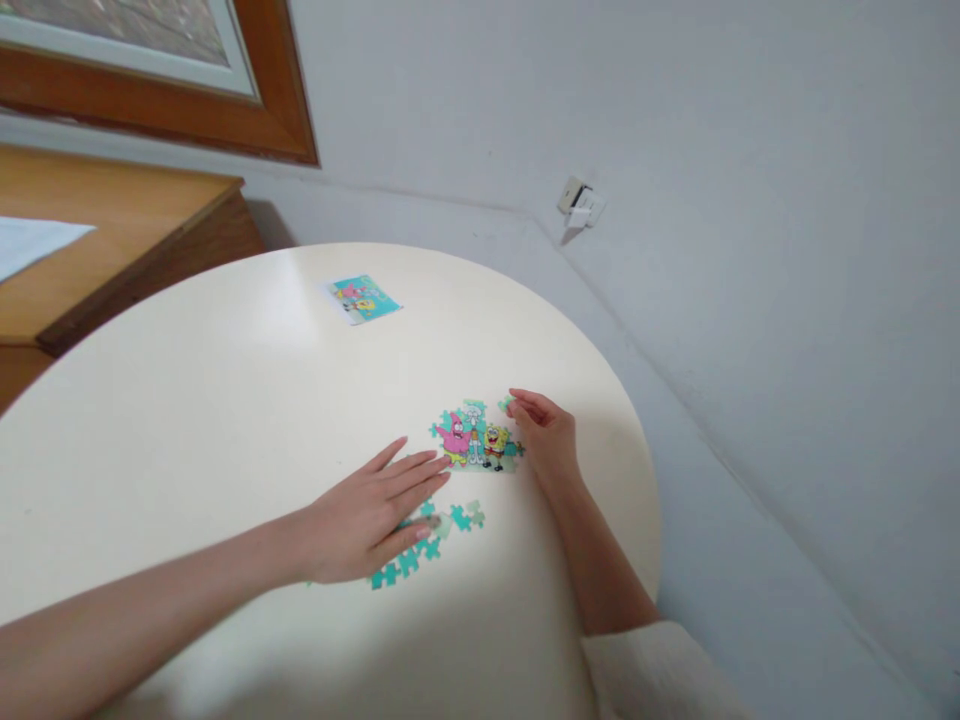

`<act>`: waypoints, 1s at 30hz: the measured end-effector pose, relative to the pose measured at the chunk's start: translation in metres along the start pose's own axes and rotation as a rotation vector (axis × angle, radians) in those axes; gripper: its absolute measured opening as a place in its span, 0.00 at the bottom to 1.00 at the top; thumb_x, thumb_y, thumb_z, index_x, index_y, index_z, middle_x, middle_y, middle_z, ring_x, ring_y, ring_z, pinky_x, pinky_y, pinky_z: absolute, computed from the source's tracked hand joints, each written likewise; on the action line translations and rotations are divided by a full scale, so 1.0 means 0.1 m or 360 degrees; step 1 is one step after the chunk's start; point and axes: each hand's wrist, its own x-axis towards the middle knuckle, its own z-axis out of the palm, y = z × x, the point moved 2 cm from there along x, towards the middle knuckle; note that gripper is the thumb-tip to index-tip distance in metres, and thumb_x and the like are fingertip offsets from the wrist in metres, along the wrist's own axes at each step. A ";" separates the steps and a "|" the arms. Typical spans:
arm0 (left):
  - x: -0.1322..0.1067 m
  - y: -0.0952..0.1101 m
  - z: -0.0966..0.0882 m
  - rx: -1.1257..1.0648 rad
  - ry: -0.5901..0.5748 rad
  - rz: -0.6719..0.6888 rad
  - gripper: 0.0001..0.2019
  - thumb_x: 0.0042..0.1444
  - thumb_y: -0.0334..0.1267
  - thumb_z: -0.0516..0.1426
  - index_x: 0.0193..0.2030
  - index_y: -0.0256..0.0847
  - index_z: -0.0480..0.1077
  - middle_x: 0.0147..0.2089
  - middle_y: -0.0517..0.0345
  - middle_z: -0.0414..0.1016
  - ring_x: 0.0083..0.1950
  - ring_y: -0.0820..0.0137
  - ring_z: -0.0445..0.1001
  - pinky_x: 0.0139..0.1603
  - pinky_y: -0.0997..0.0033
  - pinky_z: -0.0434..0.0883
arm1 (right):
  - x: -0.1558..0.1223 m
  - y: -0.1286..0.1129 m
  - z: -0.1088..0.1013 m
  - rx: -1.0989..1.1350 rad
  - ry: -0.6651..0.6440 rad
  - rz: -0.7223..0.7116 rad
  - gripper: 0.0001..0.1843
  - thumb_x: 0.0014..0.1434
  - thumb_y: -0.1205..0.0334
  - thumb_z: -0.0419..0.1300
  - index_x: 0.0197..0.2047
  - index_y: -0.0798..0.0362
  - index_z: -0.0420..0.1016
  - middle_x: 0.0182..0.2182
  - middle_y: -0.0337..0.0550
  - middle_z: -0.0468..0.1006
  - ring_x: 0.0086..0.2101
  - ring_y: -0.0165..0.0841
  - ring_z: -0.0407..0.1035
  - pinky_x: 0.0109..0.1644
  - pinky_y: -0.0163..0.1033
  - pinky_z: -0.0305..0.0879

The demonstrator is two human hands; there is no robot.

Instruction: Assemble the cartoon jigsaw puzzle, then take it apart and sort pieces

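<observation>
A partly joined jigsaw puzzle (474,442) with pink, pale and yellow cartoon figures lies flat on the table. My left hand (379,510) is spread with its fingers stretched out, the fingertips at the puzzle's lower left edge. Loose teal puzzle pieces (409,560) lie partly hidden beneath and beside that hand. At the puzzle's upper right, my right hand (546,435) pinches a small green puzzle piece (505,404) between thumb and finger, close to the puzzle's edge.
A round cream table (247,400) carries everything. Toward its far side lies a picture card (366,298) with the same cartoon figures. A wooden desk (135,200) with a paper (37,243) stands at the left. The wall (750,250) with a plugged socket (581,203) borders the right.
</observation>
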 end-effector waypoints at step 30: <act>0.00 -0.01 -0.02 -0.0086 -0.0005 0.0002 0.25 0.65 0.45 0.43 0.66 0.39 0.50 0.68 0.51 0.53 0.69 0.63 0.49 0.70 0.54 0.38 | -0.04 -0.04 0.01 -0.0021 0.0022 -0.0033 0.12 0.43 0.55 0.64 0.29 0.53 0.72 0.22 0.39 0.78 0.26 0.32 0.74 0.32 0.37 0.68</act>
